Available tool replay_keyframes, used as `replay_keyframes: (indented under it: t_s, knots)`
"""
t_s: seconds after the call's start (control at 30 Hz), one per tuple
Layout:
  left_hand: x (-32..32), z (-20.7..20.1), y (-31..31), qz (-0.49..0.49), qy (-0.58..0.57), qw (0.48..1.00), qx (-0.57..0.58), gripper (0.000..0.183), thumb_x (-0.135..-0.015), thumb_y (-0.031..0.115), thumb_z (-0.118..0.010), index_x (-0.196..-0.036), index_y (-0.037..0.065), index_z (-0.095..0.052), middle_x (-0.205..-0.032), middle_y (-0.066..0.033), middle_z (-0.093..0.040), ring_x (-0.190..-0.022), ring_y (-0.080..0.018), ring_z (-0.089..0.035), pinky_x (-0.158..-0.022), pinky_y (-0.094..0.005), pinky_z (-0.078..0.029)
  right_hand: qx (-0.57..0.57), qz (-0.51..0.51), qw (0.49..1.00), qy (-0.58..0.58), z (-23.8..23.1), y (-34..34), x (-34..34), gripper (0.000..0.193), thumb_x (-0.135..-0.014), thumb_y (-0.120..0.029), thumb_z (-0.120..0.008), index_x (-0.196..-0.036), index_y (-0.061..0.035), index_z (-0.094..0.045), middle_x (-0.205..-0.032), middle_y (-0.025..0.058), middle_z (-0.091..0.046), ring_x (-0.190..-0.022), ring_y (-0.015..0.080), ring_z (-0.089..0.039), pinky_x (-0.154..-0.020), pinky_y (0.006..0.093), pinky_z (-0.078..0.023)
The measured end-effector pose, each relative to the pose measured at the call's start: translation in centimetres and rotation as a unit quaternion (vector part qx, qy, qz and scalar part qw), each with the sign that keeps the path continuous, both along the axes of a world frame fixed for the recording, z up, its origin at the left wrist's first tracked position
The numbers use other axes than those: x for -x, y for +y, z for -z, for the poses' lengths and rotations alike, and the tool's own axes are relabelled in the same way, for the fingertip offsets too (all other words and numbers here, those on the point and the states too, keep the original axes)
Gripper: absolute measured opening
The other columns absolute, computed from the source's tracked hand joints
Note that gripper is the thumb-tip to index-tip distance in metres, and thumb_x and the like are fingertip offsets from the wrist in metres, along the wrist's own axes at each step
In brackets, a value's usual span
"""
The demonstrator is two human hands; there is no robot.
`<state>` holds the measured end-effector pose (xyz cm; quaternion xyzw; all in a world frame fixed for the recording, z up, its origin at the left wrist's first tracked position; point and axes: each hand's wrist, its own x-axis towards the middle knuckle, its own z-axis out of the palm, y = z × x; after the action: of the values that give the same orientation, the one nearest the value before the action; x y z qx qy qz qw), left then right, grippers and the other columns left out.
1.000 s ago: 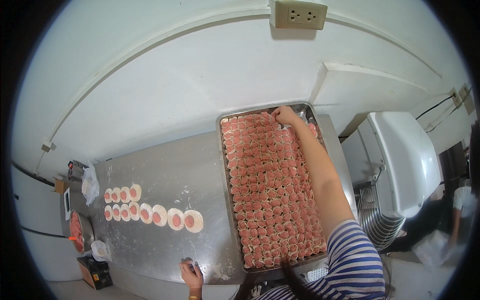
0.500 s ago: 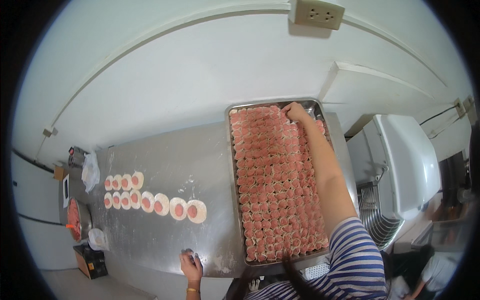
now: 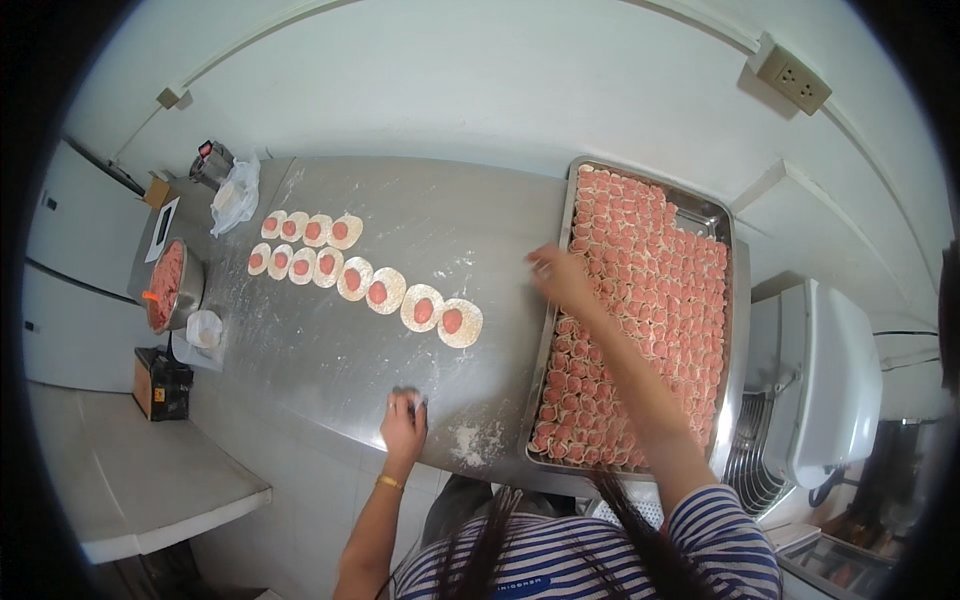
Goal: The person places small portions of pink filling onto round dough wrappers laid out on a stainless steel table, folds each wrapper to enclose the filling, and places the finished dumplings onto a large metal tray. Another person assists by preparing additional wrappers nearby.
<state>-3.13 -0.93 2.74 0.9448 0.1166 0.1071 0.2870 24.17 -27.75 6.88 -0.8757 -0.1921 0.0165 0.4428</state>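
My right hand [image 3: 562,278] is at the left rim of a large metal tray [image 3: 547,352], its fingers loosely bent and apart with nothing visible in them. Rows of small dumplings topped with pink filling [image 3: 640,300] pack the tray, except for a gap at its far right corner. Near the front edge of the steel table, my left hand [image 3: 404,428] is closed around something small and dark that I cannot make out. Beyond it lie two rows of round dough wrappers [image 3: 462,335], each with a dab of pink meat filling [image 3: 423,311].
A metal bowl of pink filling [image 3: 172,285] with an orange-handled tool stands at the table's left end, beside plastic bags [image 3: 236,200]. Loose flour [image 3: 478,442] dusts the steel table [image 3: 330,370]. To the tray's right is a white machine [image 3: 825,375] with a wire guard.
My right hand has left the tray's far end and come left to its rim. My left hand stays closed near the table's front edge. The view has swung left.
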Motion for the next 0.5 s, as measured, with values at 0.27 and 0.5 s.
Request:
replay_keyframes:
  t_s: [0.27,0.5]
  knots:
    - [-10.8,-1.2,-3.1,-0.057,0.002,0.997,0.058,0.020,-0.080,0.017,-0.065,-0.096,0.005,-0.060,-0.100,-0.0144,-0.056,-0.087,-0.0355,-0.059,-0.072,-0.0415,-0.048,0.116,0.096,0.987,-0.051,4.7,10.4,9.2,0.021,-0.071,-0.008,-0.064,-0.091,-0.0017,-0.061,-0.090,0.0150,-0.060,-0.085,0.0347,-0.059,-0.078,0.0423,-0.048]
    - [-10.6,-0.4,-3.1,0.005,0.000,0.961,0.276,0.016,-0.077,0.002,-0.065,-0.090,0.000,-0.058,-0.096,-0.0127,-0.063,-0.085,-0.0220,-0.064,-0.075,-0.0320,-0.050,-0.067,0.148,0.971,0.177,5.7,9.5,11.2,0.018,-0.075,-0.004,-0.061,-0.093,-0.0012,-0.058,-0.085,0.0097,-0.062,-0.081,0.0188,-0.061,-0.071,0.0318,-0.049]
